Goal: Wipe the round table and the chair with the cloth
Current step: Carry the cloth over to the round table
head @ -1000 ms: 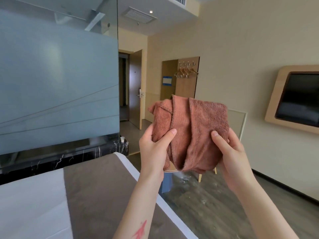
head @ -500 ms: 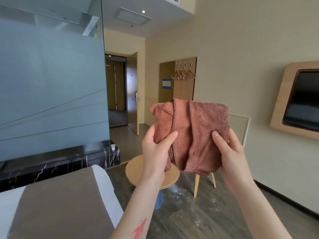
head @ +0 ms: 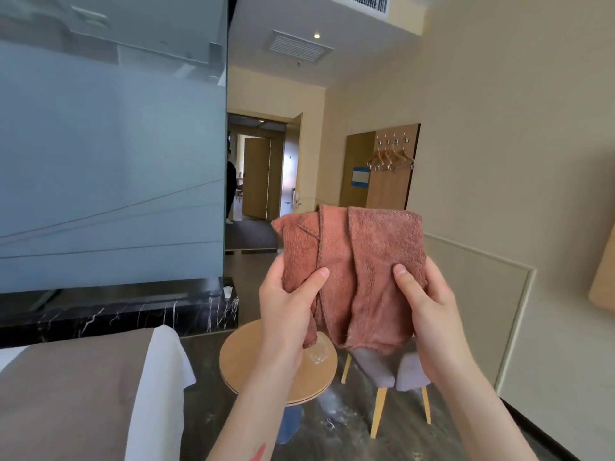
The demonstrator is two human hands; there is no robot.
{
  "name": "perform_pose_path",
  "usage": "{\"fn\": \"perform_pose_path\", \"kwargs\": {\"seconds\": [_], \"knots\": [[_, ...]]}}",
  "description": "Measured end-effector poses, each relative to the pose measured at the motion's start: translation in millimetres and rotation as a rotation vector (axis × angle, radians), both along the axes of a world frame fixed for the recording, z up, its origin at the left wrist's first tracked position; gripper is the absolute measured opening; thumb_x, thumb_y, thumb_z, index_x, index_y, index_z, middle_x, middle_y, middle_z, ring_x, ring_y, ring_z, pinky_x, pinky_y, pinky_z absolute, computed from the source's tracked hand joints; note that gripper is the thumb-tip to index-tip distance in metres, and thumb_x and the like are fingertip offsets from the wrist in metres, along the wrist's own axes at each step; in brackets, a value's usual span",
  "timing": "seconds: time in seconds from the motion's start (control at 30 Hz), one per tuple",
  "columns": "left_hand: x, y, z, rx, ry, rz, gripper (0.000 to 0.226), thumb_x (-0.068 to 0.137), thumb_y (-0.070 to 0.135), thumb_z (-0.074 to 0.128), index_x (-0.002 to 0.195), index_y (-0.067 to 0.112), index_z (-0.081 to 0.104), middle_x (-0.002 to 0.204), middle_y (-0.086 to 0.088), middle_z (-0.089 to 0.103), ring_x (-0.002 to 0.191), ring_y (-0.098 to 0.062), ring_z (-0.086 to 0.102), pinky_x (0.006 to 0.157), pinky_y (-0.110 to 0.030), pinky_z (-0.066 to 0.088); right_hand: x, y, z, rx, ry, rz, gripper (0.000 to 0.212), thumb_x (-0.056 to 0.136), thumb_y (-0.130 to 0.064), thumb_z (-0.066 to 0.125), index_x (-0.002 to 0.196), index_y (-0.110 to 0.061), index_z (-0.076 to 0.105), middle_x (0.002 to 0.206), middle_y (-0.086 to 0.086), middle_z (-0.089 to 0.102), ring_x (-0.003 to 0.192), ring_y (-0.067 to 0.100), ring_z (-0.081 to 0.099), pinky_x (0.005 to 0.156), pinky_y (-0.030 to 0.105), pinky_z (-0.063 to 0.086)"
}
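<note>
A folded reddish-brown cloth (head: 352, 261) is held up in front of me by both hands. My left hand (head: 286, 311) grips its left side with the thumb on the front. My right hand (head: 429, 314) grips its right side the same way. Below and behind the cloth stands a round wooden table (head: 249, 364) on a blue base, with a clear glass (head: 317, 352) on its top. To the table's right is a grey-seated chair (head: 389, 371) with light wooden legs, partly hidden by the cloth and my right hand.
A bed (head: 76, 394) with a brown runner and white sheet fills the lower left. Behind it runs a black marble ledge (head: 116, 311) under a frosted glass wall (head: 109, 168). An open doorway (head: 256, 181) lies ahead. The beige wall (head: 499, 161) is on the right.
The view has shifted forward and left around the bed's corner, bringing the whole round table and the chair into sight. Both hands keep the same hold on the cloth.
</note>
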State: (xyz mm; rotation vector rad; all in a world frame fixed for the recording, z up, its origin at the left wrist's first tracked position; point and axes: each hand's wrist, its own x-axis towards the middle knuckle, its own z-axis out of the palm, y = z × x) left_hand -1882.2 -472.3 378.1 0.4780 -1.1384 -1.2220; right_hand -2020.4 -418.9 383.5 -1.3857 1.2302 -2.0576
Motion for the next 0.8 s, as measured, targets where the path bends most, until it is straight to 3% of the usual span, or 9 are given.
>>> {"fn": "perform_pose_path", "kwargs": {"seconds": [0.23, 0.4, 0.57, 0.8], "knots": [[-70.4, -67.5, -11.4, 0.011, -0.043, 0.094, 0.039, 0.079, 0.003, 0.068, 0.099, 0.036, 0.059, 0.103, 0.008, 0.068, 0.096, -0.009, 0.066, 0.083, -0.030, 0.053, -71.3, -73.5, -12.1, -0.009, -0.013, 0.085, 0.034, 0.091, -0.013, 0.050, 0.123, -0.022, 0.054, 0.114, -0.011, 0.064, 0.097, -0.005, 0.062, 0.075, 0.007, 0.049], [-112.9, -157.2, -20.2, 0.033, -0.050, 0.142, 0.047, 0.078, 0.005, 0.069, 0.120, 0.022, 0.058, 0.113, 0.001, 0.067, 0.104, -0.016, 0.063, 0.092, -0.040, 0.052, -115.1, -166.7, -18.5, -0.014, 0.011, 0.103, 0.031, 0.091, -0.013, 0.050, 0.116, -0.030, 0.054, 0.108, -0.018, 0.062, 0.091, -0.011, 0.061, 0.071, 0.006, 0.048], [-147.3, -277.2, -17.7, 0.032, -0.057, 0.179, 0.045, 0.078, 0.005, 0.070, 0.117, 0.025, 0.058, 0.112, 0.000, 0.067, 0.105, -0.018, 0.063, 0.092, -0.042, 0.052, -152.1, -289.3, -17.3, 0.004, 0.034, 0.125, 0.027, 0.090, -0.023, 0.051, 0.101, -0.047, 0.052, 0.103, -0.025, 0.061, 0.091, -0.012, 0.060, 0.074, 0.012, 0.049], [-177.4, -404.8, -6.7, 0.030, -0.115, 0.224, 0.046, 0.080, 0.008, 0.069, 0.121, 0.024, 0.055, 0.116, 0.000, 0.064, 0.107, -0.017, 0.061, 0.094, -0.043, 0.051, -182.6, -420.2, -11.1, 0.019, 0.003, 0.179, 0.026, 0.090, -0.025, 0.051, 0.107, -0.045, 0.051, 0.107, -0.022, 0.061, 0.096, -0.006, 0.059, 0.079, 0.017, 0.047]]}}
